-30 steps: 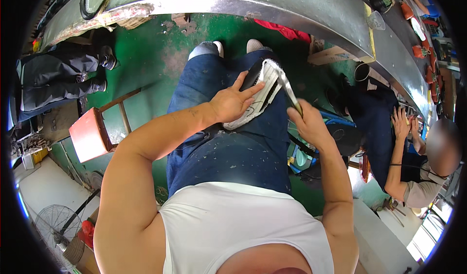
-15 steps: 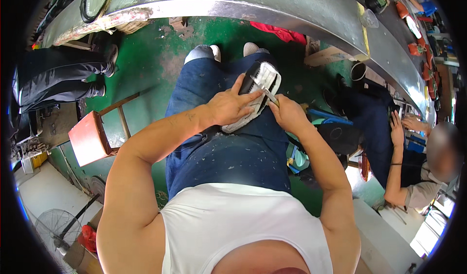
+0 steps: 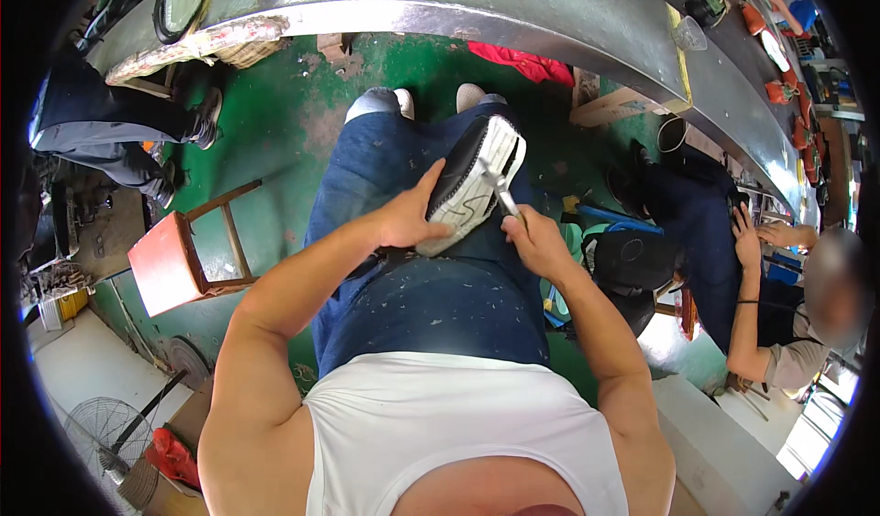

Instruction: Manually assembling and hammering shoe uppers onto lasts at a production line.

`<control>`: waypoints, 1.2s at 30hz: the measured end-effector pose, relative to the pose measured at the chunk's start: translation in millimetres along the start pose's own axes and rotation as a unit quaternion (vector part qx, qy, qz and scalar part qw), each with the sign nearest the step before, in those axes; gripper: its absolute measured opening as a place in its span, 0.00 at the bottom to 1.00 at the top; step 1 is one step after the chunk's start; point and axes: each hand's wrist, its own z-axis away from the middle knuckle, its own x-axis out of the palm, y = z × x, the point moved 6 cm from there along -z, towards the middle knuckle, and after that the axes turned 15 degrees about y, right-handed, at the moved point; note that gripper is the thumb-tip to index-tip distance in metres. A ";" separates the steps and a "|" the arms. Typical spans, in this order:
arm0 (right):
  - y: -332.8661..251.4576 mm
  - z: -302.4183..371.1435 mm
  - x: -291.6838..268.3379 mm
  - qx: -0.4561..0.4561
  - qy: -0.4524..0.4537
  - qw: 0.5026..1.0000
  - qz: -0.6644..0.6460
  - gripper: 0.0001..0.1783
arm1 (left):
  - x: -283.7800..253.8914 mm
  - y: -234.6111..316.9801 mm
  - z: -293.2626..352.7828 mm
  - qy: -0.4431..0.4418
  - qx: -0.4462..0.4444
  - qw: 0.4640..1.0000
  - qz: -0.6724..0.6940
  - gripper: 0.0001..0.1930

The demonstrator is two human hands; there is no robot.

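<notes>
On my blue-clad lap lies a shoe (image 3: pixel 477 177), tilted, its pale underside turned up and its black upper toward my left. A dark wavy line runs over the underside near the end closest to me. My left hand (image 3: pixel 412 212) grips that near end, thumb on the underside and a finger along the black side. In my right hand (image 3: pixel 536 241) is a metal hand tool (image 3: pixel 502 193) that looks like pincers. Its head lies over the shoe's right edge; whether it touches cannot be made out.
A metal workbench (image 3: pixel 394 16) curves across the far side. An orange-red stool (image 3: pixel 167 261) stands at left, with a fan (image 3: pixel 108 433) behind it. Another person (image 3: pixel 752 310) sits at right beside a black bag (image 3: pixel 632 258). Someone's legs (image 3: pixel 119 117) show at far left.
My left hand has drawn back toward the shoe's near end, baring more of the underside. The shoe has tilted, and the tool has swung in my right hand. The person's legs at left have shifted.
</notes>
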 end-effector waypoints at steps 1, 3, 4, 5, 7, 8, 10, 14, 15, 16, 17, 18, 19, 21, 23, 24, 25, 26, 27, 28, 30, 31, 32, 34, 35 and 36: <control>8.4 5.8 -0.1 0.030 0.031 0.997 -0.064 0.20 | -7.0 4.8 -3.0 -0.014 0.020 0.999 -0.035 0.51; 26.5 14.1 3.7 0.061 0.067 0.988 -0.124 0.19 | -36.6 44.9 -5.9 -0.019 0.035 0.995 -0.087 0.48; 34.2 18.8 4.9 0.068 0.103 0.974 -0.190 0.18 | -51.7 65.7 -4.7 -0.021 0.045 0.989 -0.139 0.45; 38.7 21.9 3.7 0.074 0.137 0.954 -0.255 0.17 | -66.1 84.5 -4.9 0.023 0.113 0.979 -0.165 0.43; 36.7 27.0 2.1 0.073 0.151 0.950 -0.265 0.17 | -89.3 123.3 -4.5 0.084 0.201 0.961 -0.170 0.39; 34.4 27.8 0.9 0.070 0.163 0.945 -0.276 0.17 | -98.5 140.9 -3.0 0.099 0.236 0.955 -0.152 0.42; 40.8 29.9 4.2 0.073 0.172 0.939 -0.288 0.17 | -105.8 168.6 -5.8 0.106 0.225 0.968 -0.043 0.43; 38.8 29.4 3.6 0.059 0.179 0.944 -0.272 0.15 | -84.5 171.8 -36.5 0.054 0.206 0.960 0.180 0.33; 36.3 28.4 1.3 0.058 0.180 0.944 -0.272 0.15 | -75.6 164.3 -52.2 0.048 0.179 0.973 0.137 0.29; 34.9 26.7 -0.5 0.071 0.167 0.950 -0.254 0.15 | -66.7 153.8 -69.4 0.041 0.151 0.983 0.092 0.26; 32.7 25.8 -2.6 0.084 0.155 0.955 -0.238 0.14 | -51.7 131.1 -89.8 0.024 0.080 0.995 0.056 0.25; 29.7 25.7 -8.0 0.084 0.154 0.955 -0.238 0.14 | -34.2 101.6 -103.3 0.007 0.009 1.000 0.019 0.25; 27.2 25.1 -10.5 0.096 0.113 0.966 -0.214 0.14 | -19.5 74.1 -106.4 0.008 0.015 1.000 0.013 0.27; 17.8 20.3 -23.4 0.105 0.072 0.973 -0.191 0.15 | -4.0 32.6 -91.1 0.027 0.050 0.998 0.032 0.30; -4.3 22.3 -29.3 0.054 0.014 0.992 -0.111 0.20 | -7.3 15.0 -57.5 0.037 0.044 0.997 0.055 0.31; -10.0 24.5 -33.4 0.060 0.014 0.992 -0.113 0.20 | -9.9 13.3 -46.8 0.021 0.009 1.000 0.014 0.33; -18.3 23.3 -34.7 0.036 -0.006 0.996 -0.085 0.22 | -7.1 20.3 -34.4 0.015 0.005 1.000 0.014 0.33; -24.8 17.1 -35.6 0.006 -0.025 0.998 -0.055 0.25 | -11.5 30.8 -26.3 0.054 -0.020 0.997 -0.049 0.29; -27.7 13.6 -33.3 0.005 -0.041 0.998 -0.052 0.27 | -16.3 34.5 -21.0 0.094 -0.047 0.988 -0.111 0.26; -26.1 10.4 -30.9 0.003 -0.041 0.998 -0.053 0.27 | -12.8 29.8 -20.4 0.095 -0.047 0.988 -0.111 0.26; -29.1 4.3 -27.3 -0.054 -0.021 0.998 -0.039 0.24 | -13.9 31.4 -19.5 0.198 0.084 0.976 -0.032 0.21; -31.0 -0.6 -28.7 -0.056 -0.022 0.997 -0.038 0.24 | -15.6 31.4 -19.2 0.244 0.127 0.960 -0.044 0.18; -30.6 -4.4 -25.4 0.002 -0.078 0.995 -0.063 0.22 | -16.1 35.7 -18.9 0.246 0.126 0.960 -0.044 0.18; -30.9 -5.6 -20.7 0.060 -0.134 0.985 -0.087 0.20 | -17.1 32.1 -20.2 0.227 0.017 0.973 -0.038 0.12; -28.4 -3.2 -17.3 0.145 -0.159 0.960 -0.177 0.18 | -17.8 31.0 -20.5 0.228 0.017 0.973 -0.038 0.12; -26.8 0.0 -13.0 0.228 -0.182 0.919 -0.264 0.16 | -16.5 30.3 -21.8 0.216 0.028 0.974 -0.056 0.11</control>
